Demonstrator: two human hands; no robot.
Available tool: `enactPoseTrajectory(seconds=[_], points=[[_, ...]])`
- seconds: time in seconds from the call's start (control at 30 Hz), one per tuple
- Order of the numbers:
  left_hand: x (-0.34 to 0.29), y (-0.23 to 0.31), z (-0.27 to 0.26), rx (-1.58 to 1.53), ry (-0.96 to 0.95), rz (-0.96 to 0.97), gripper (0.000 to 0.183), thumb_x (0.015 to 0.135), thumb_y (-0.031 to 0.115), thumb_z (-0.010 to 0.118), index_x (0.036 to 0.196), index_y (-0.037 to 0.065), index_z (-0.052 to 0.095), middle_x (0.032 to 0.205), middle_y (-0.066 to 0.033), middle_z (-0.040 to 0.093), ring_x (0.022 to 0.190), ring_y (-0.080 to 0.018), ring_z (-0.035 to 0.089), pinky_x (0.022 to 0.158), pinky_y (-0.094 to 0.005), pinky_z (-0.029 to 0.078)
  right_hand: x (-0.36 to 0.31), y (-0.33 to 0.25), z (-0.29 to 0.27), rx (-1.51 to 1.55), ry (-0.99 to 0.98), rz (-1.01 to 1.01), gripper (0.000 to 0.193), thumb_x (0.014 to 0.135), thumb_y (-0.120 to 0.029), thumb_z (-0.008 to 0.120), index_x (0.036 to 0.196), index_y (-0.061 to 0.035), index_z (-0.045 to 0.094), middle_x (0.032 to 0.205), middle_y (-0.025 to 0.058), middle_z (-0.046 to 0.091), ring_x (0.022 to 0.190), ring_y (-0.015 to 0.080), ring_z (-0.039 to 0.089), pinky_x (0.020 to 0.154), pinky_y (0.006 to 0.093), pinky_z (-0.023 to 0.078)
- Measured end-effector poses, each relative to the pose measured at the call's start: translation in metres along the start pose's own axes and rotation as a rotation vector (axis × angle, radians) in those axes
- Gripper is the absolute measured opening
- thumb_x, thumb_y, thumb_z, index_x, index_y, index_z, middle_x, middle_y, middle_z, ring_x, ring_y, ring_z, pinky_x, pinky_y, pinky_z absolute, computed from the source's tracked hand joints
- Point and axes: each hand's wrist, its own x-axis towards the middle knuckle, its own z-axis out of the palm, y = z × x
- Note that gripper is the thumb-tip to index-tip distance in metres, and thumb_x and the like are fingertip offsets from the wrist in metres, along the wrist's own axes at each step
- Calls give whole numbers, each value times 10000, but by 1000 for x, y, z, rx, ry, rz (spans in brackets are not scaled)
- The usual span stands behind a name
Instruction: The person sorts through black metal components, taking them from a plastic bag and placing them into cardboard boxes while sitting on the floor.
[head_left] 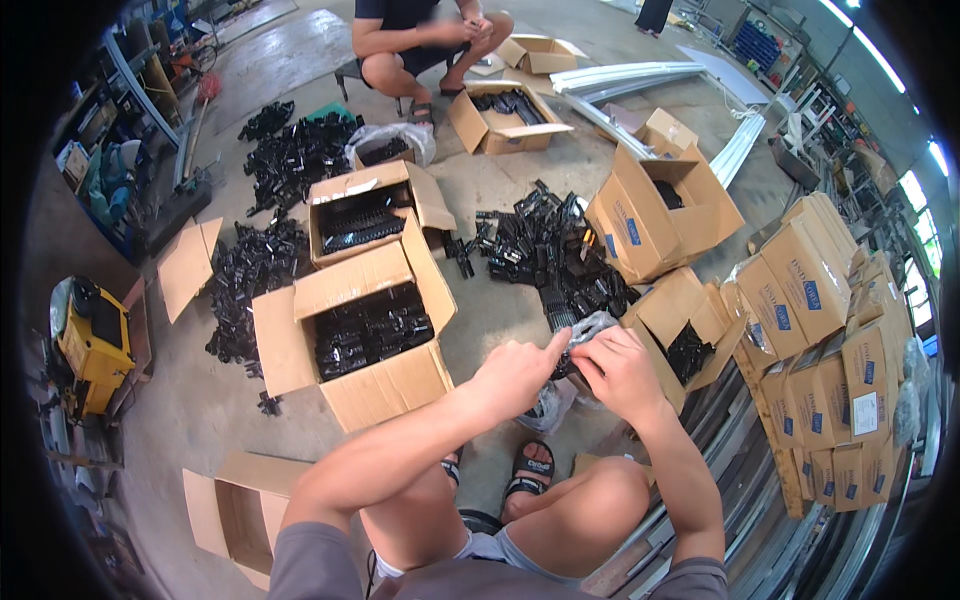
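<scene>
The right hand (617, 372) pinches crinkled, translucent plastic film (596, 323); what the left hand (515, 377) grasps, I cannot tell.

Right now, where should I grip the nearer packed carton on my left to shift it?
Probably the carton low on its left and right walls, reaching from your side. Its flaps spread open and may tear, and it's packed with black parts, so likely heavy. Your left hand and right hand are at the clear plastic bag, so free them first.
</scene>
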Motion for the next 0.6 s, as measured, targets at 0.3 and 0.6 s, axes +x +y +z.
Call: enactPoseTrajectory(seconds=[0.3,0.6], points=[[-13,0,-10,23,86,67,678,714,-6,672,1325,-12,379,748,-245,671,725,-451,676,612,-545,542,2,-14,-5,-24,10,-39,101,816,-145,712,891,-78,712,939,74,697,947,272,628,843,407,488],[-16,-7,-12,-39,79,-10,680,769,9,644,1393,118,398,793,-235,678,796,-476,676,672,-575,545,17,-33,0,-28,173,126,126,804,-103,709,911,-40,685,1006,144,684,992,334,633,882,435,490]])
